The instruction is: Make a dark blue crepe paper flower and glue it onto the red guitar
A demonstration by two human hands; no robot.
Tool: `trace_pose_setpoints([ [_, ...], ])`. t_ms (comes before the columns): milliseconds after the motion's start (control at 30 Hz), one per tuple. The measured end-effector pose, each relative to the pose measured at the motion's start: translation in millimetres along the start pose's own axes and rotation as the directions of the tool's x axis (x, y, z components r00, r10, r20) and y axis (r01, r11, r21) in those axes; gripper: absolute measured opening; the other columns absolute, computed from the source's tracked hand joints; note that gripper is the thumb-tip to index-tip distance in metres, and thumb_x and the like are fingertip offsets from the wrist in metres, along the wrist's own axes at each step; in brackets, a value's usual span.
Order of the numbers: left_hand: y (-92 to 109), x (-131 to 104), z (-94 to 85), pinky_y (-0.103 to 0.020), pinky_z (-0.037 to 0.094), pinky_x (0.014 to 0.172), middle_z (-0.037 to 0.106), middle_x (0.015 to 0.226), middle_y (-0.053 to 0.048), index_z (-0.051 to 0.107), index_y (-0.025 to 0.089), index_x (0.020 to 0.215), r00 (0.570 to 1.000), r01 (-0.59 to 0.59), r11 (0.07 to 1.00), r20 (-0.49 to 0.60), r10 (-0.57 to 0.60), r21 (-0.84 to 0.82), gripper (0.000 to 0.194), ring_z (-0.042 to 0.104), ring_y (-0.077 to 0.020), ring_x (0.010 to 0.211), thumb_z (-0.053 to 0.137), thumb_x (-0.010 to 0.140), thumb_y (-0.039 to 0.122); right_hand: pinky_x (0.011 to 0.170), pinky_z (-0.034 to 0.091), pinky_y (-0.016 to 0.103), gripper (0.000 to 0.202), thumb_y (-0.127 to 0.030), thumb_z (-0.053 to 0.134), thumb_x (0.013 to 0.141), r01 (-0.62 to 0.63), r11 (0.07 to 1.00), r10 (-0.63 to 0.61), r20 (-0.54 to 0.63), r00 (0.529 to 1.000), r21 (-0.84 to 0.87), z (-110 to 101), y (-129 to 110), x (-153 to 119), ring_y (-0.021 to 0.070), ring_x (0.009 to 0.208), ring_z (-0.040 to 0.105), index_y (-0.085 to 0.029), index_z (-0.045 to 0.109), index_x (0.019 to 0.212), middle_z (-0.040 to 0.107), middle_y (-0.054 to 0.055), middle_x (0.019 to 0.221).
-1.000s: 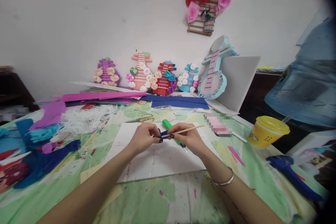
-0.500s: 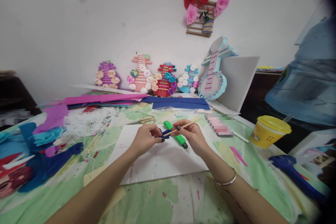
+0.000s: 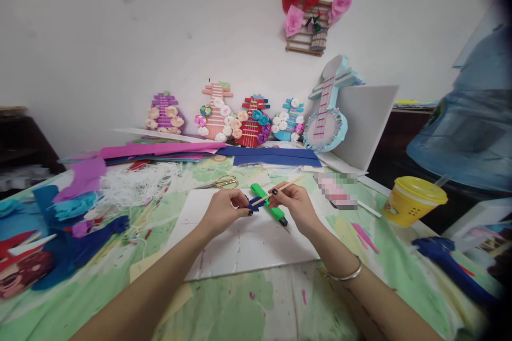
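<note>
In the head view, the left hand's (image 3: 230,210) fingers are pinched nearly closed on the dark blue piece (image 3: 255,208) above the white board (image 3: 222,250), seemingly to steady it. The right hand's (image 3: 294,205) fingers grip 1 wooden stick (image 3: 287,185), its tip at the piece, perhaps pencil-like for control; the green cutter (image 3: 277,212) lies below, presumably kept within reach.

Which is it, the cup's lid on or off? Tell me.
On: the yellow lid covers the top of the cup.
</note>
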State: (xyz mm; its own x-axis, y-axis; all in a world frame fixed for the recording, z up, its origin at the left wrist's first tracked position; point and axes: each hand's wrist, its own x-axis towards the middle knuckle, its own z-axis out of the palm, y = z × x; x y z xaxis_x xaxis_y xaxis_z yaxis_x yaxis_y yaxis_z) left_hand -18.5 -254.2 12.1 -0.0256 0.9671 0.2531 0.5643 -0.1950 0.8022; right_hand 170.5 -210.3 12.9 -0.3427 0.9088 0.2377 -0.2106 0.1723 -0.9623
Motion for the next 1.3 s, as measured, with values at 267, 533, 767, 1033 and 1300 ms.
trace_pose_setpoints([
  [267,3,-2,0.2,-0.025,0.035,0.057,0.064,0.059,0.0,0.067,0.016,0.065,0.996,0.041,0.999,0.074,-0.039,-0.022,0.013,0.051,-0.0133,0.058,0.072,0.057,0.025,0.055,0.049,0.028,0.031,-0.041,0.074,0.062,0.034,0.999,-0.034,-0.048,0.998,-0.011,-1,4,1,0.0157,0.052,0.062,-0.013,0.063,0.07,0.066,0.003,0.057],
  [533,-1,0,0.9,-0.024,0.036,0.052,0.063,0.06,-0.001,0.064,0.014,0.064,0.981,0.123,0.989,0.159,-0.108,-0.088,0.014,0.052,-0.0129,0.056,0.071,0.055,0.023,0.04,0.034,0.02,0.024,-0.038,0.066,0.074,0.141,0.987,-0.115,-0.263,0.958,0.08,-15,-1,7,0.0067,0.034,0.043,-0.015,0.06,0.074,0.051,-0.005,0.04],
  [767,5,-3,1.0,-0.026,0.04,0.062,0.066,0.065,-0.001,0.065,0.016,0.063,0.993,-0.018,1.0,0.116,0.015,0.017,0.007,0.057,-0.0151,0.064,0.068,0.058,0.021,0.086,0.045,0.031,0.029,-0.008,0.06,0.061,0.232,0.946,-0.214,-0.102,0.971,0.225,-18,-19,5,0.0181,0.094,0.062,-0.019,0.066,0.088,0.069,0.004,0.09],
  [1033,11,-8,2.6,-0.025,0.041,0.064,0.066,0.066,0.001,0.064,0.017,0.064,0.974,-0.134,0.991,0.187,0.128,0.018,0.005,0.057,-0.0138,0.065,0.065,0.06,0.015,0.068,0.046,0.031,0.023,-0.019,0.053,0.074,0.257,0.964,-0.261,-0.064,0.963,-0.064,-15,-12,2,0.0125,0.06,0.058,-0.019,0.058,0.096,0.059,-0.001,0.069],
  [1300,11,-9,4.7,-0.025,0.042,0.066,0.066,0.068,0.001,0.064,0.018,0.066,0.972,-0.153,0.987,0.185,0.143,0.039,0.005,0.058,-0.0142,0.067,0.064,0.061,0.016,0.039,0.029,0.018,0.069,-0.018,0.051,0.072,0.157,0.973,-0.17,-0.066,0.983,-0.167,-12,-6,0,0.0037,0.038,0.034,-0.036,0.016,0.129,0.054,-0.007,0.081],
])
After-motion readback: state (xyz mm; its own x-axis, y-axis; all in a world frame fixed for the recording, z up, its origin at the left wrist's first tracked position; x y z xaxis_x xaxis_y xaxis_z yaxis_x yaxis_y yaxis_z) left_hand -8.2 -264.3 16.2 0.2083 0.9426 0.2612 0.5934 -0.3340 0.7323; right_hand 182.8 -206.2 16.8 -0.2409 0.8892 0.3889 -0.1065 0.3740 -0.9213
